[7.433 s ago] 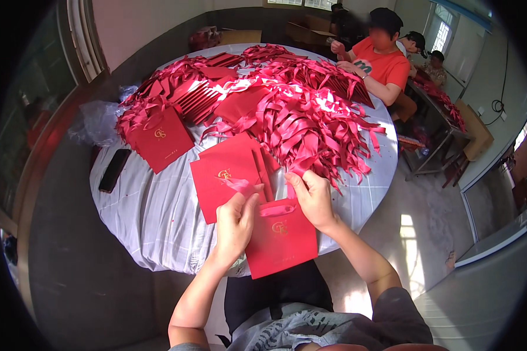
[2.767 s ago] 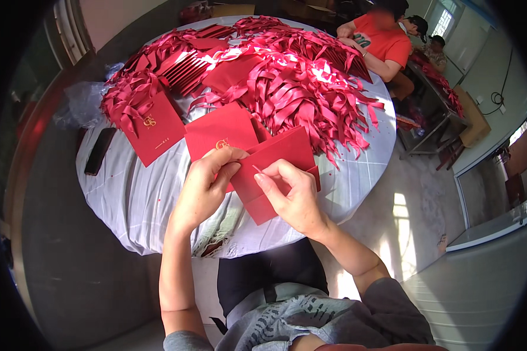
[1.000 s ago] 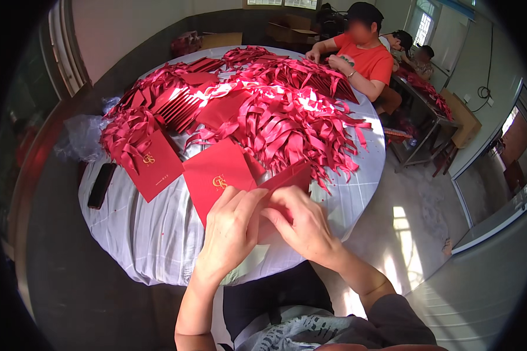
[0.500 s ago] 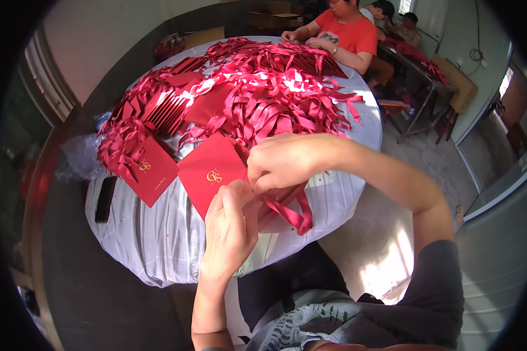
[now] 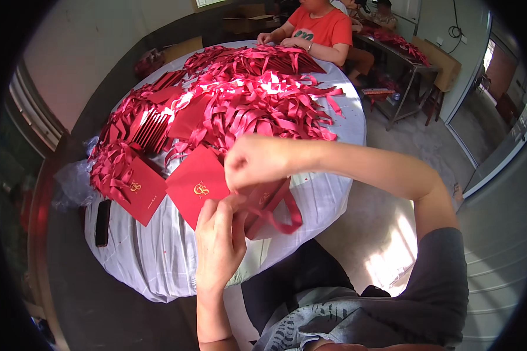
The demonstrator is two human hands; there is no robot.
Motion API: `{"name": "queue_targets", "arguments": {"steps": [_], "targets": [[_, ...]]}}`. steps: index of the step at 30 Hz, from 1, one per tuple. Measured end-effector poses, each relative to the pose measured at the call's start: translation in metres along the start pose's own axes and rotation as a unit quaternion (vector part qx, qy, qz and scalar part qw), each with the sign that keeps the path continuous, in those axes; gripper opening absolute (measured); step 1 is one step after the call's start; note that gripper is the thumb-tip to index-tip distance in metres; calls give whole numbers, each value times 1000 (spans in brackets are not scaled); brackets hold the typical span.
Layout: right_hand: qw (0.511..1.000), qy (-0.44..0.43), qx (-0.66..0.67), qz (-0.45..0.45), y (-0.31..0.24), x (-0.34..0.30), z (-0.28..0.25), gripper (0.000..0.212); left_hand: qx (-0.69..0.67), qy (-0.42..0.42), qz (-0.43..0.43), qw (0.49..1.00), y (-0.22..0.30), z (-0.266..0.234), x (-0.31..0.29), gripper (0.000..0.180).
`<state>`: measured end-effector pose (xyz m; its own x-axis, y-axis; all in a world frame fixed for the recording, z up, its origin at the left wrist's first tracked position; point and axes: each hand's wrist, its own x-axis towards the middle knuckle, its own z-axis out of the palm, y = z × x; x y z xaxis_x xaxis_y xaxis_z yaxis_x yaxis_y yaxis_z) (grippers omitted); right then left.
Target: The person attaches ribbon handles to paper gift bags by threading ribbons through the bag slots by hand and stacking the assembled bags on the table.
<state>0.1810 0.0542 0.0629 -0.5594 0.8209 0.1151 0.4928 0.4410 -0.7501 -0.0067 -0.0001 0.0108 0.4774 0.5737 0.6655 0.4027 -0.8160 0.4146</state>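
Note:
My left hand (image 5: 219, 243) is closed, thumb and fingertips pinching the near edge of a red paper gift bag (image 5: 269, 196) by its ribbon handle (image 5: 290, 216). The ribbon loops out to the right from beside those fingertips. Just above, my right hand (image 5: 255, 164) is bent down with curled fingers over the bag's upper left part. Whatever the right fingertips grip is hidden, and that hand is slightly blurred. A flat red bag (image 5: 196, 187) with a gold emblem lies left of my hands, partly under them. Farther left is another red bag (image 5: 137, 193).
A heap of dark pink ribbons (image 5: 263, 111) and stacked red bags covers much of the round table with its white cloth (image 5: 152, 257). A black phone-like object (image 5: 103, 223) and clear plastic (image 5: 76, 181) lie at the left edge. Across the table sits a person in a red shirt (image 5: 322, 29).
My right hand has lifted slightly relative to the left, and the two hands stand a little farther apart. More of the held bag's front shows. The whole view has shifted.

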Motion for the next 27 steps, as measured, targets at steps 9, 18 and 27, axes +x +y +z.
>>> {"name": "queue_targets", "arguments": {"steps": [9,18,27], "targets": [[986,76,141,-50,1,26,-23,15,44,-32,28,998,5,-2,4,34],[979,105,163,-55,-1,43,-11,15,63,8,10,998,9,3,2,25],[968,207,63,-125,-5,48,-4,21,57,51,-12,997,5,6,2,22]]}}
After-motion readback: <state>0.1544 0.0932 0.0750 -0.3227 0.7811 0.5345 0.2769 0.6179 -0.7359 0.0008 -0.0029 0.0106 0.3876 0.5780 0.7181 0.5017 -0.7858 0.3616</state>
